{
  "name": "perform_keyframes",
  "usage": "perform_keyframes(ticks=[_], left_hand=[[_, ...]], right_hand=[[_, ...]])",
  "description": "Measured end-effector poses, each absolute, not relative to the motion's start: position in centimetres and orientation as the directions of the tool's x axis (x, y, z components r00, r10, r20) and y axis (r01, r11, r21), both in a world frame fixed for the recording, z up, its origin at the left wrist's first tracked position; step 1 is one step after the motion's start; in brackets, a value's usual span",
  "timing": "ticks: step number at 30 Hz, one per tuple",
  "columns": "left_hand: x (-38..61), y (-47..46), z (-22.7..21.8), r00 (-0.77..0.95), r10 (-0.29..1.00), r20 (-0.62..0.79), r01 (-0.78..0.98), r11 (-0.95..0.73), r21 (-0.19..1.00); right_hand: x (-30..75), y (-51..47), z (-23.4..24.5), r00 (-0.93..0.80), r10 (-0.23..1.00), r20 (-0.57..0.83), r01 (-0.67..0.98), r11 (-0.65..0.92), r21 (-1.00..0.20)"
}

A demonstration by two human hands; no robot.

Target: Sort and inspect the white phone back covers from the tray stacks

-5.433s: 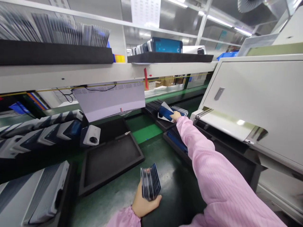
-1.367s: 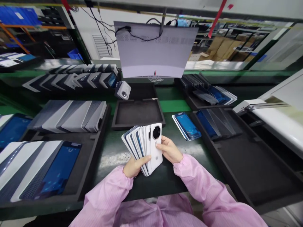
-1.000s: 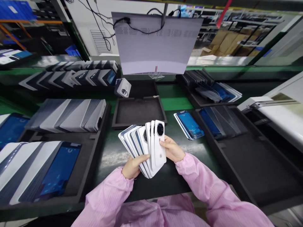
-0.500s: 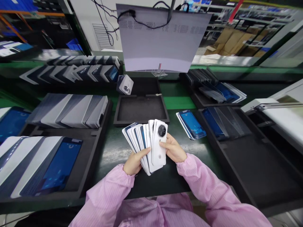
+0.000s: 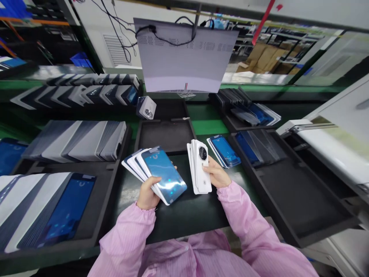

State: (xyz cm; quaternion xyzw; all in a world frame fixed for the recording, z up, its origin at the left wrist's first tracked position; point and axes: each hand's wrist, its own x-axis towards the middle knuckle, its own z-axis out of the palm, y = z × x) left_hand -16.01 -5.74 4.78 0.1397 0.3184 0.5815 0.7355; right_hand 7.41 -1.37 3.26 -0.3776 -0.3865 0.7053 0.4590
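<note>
My left hand [image 5: 147, 192] is closed on a fan of several white phone back covers [image 5: 155, 171], the top one showing its blue-filmed inner side. My right hand [image 5: 216, 175] grips a smaller bunch of white back covers [image 5: 199, 166], the front one showing its round black camera ring. The two bunches are held apart above the dark green bench. Both arms wear pink sleeves.
An empty black foam tray [image 5: 165, 135] lies just beyond the hands. A short pile of blue-filmed covers [image 5: 224, 151] rests right of it. Black trays of covers fill the left [image 5: 52, 200] and right [image 5: 259, 144]. A white hanging panel [image 5: 186, 57] is overhead, a white machine [image 5: 331, 134] at right.
The single fan held by both hands has split: my right hand has drawn a few covers off to the right, and my left hand has tilted the others left, blue side up.
</note>
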Motion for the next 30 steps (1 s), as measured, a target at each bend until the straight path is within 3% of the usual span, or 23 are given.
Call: perform_keyframes(ticks=[5, 18, 21, 24, 27, 30], left_hand=[[-17.3, -5.5, 5.5, 0.025, 0.963, -0.267, -0.8, 0.18, 0.573], [-17.3, -5.4, 5.3, 0.146, 0.93, -0.336, -0.84, 0.297, 0.454], [-17.0, -5.5, 5.4, 0.19, 0.93, -0.316, -0.83, 0.324, 0.454], [-16.6, -5.7, 5.2, 0.269, 0.914, -0.304, -0.801, 0.387, 0.456], [-16.0, -6.0, 4.6, 0.312, 0.897, -0.313, -0.759, 0.433, 0.486], [-15.6, -6.2, 4.1, 0.293, 0.901, -0.319, -0.728, 0.426, 0.536]], right_hand=[[9.3, -3.0, 2.9, -0.237, 0.946, -0.22, -0.333, -0.292, -0.897], [9.2, -4.8, 1.3, -0.1, 0.96, -0.26, -0.2, -0.275, -0.94], [8.0, -4.6, 0.4, -0.058, 0.976, -0.209, -0.057, -0.213, -0.976], [6.2, -4.4, -0.4, -0.019, 0.998, -0.058, 0.254, -0.052, -0.966], [4.8, -4.5, -0.3, -0.008, 0.997, 0.08, 0.633, 0.067, -0.772], [4.2, -4.8, 1.0, 0.001, 0.975, 0.222, 0.732, 0.15, -0.665]])
